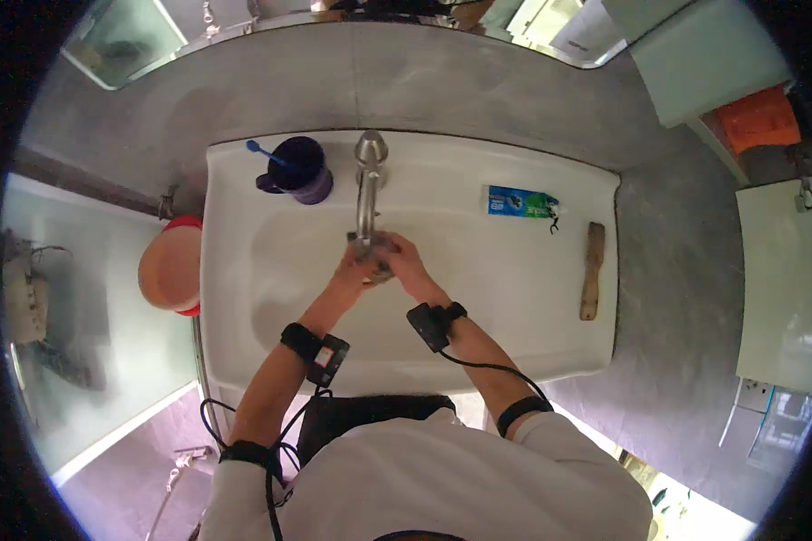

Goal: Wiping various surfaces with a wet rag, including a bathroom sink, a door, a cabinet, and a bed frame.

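Both my hands are together under the spout of the metal faucet (367, 194), over the white sink (478, 307). My left hand (350, 273) and my right hand (406, 261) close from either side around a small greyish thing (384, 271). Fingers and spout cover much of it, so its kind cannot be made out. Behind my left hand, a dark purple mug (312, 185) stands on the sink's back ledge, with a blue toothbrush (266, 153) leaning in it.
On the sink's right side lie a blue and green toothpaste tube (518, 202) and a wooden comb-like strip (592, 270). A red-rimmed basin (171, 268) sits beyond the left edge. A mirror (550, 32) hangs along the back wall. Cables run from devices strapped to both my wrists.
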{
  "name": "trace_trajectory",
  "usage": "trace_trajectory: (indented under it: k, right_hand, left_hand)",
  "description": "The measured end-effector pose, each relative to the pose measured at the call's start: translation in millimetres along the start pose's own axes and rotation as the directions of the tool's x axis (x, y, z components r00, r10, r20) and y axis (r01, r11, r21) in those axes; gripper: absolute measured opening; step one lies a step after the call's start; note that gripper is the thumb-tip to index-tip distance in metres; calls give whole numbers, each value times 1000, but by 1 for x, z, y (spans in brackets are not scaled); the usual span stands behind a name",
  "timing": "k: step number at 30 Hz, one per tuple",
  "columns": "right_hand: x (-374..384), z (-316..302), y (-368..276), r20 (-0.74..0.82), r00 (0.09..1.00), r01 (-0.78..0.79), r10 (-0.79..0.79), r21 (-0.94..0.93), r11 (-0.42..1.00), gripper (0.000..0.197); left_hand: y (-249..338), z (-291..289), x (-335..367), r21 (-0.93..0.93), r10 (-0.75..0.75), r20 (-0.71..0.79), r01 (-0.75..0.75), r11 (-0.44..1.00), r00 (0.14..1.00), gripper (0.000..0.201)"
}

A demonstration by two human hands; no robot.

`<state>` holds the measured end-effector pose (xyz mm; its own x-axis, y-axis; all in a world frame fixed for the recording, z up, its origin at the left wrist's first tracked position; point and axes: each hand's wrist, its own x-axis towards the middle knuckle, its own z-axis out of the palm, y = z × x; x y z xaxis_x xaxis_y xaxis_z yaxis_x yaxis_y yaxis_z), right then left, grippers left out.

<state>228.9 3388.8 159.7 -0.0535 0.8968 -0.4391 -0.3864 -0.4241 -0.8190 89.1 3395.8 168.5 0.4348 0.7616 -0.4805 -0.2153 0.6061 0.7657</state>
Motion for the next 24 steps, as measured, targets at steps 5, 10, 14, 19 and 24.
trace_trajectory:
  k: [5, 10, 14, 19, 24]
  right_hand:
    - [-1, -15, -43, 10, 870, 431, -493, -499, 752, 40]
    - [17, -24, -123, -118, 643, 509, -756, -672, 538, 57]
    - [74, -36, -110, -216, 335, 384, -917, -857, 343, 63]
    - [90, -10, -33, 54, 546, 194, -836, -979, 63, 53]
    - [77, -32, -54, 367, 630, 262, -684, -930, -258, 45]
  left_hand:
    - [-13, -12, 14, -336, -159, 168, 208, 919, 973, 21]
    - [-10, 13, 7, -568, -258, 165, 306, 764, 952, 19]
    - [-6, 9, 5, -533, -276, 146, 311, 787, 950, 25]
    - [-13, -12, -7, -491, -323, 10, 286, 823, 946, 19]
    - [-8, -10, -18, -436, -268, 49, 262, 861, 962, 18]
